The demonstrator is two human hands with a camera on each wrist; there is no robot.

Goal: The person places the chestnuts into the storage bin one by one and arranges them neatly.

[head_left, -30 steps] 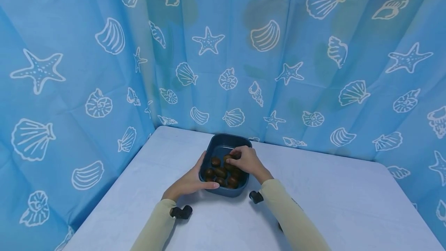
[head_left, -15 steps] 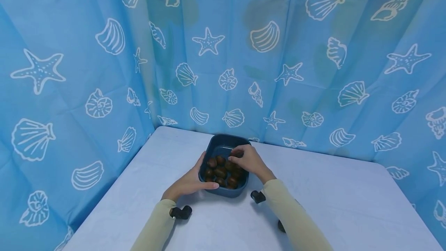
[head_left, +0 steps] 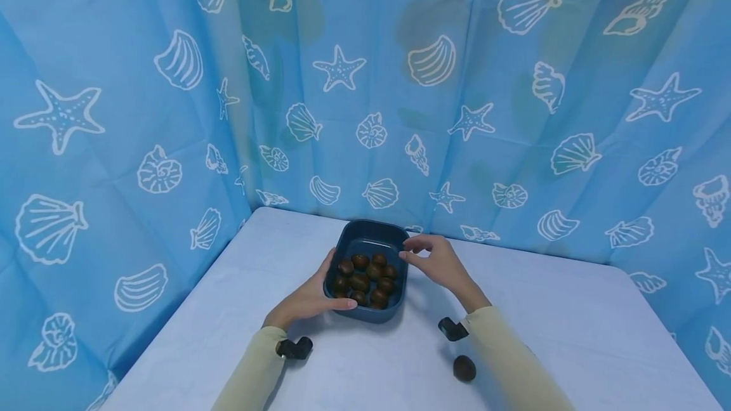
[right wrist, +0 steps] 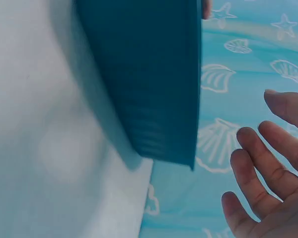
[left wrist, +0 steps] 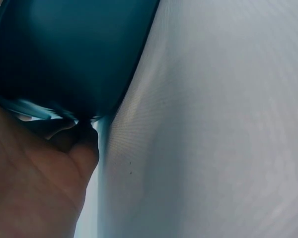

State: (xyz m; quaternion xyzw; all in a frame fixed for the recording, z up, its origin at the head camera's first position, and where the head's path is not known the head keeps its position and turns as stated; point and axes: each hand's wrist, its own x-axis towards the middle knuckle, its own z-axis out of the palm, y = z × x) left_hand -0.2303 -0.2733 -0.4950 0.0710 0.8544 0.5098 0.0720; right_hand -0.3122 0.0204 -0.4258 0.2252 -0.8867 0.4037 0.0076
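A dark blue rectangular bin (head_left: 368,314) stands on the table, holding several glossy, dark brown, rounded pieces that look like chestnuts (head_left: 360,282), gathered in its near part. My left hand (head_left: 305,300) grips the bin at its near left corner, thumb along the near rim and fingers against the left side. In the left wrist view that hand (left wrist: 35,173) lies against the bin's wall (left wrist: 79,49). Just off the bin's right rim hovers my right hand (head_left: 440,262), holding nothing. The right wrist view shows its fingers (right wrist: 260,153) spread and loosely bent beside the bin's outer wall (right wrist: 144,79).
One more brown rounded piece (head_left: 464,368) lies on the white tablecloth (head_left: 548,328) near my right forearm. A blue curtain (head_left: 365,94) printed with shells and starfish hangs behind and to the left. The bin stands close to the table's back edge.
My right hand has come out of the bin and moved right, past its rim, after touching the brown pieces. Some pieces shifted inside. The loose piece on the table is uncovered. Left hand stays put.
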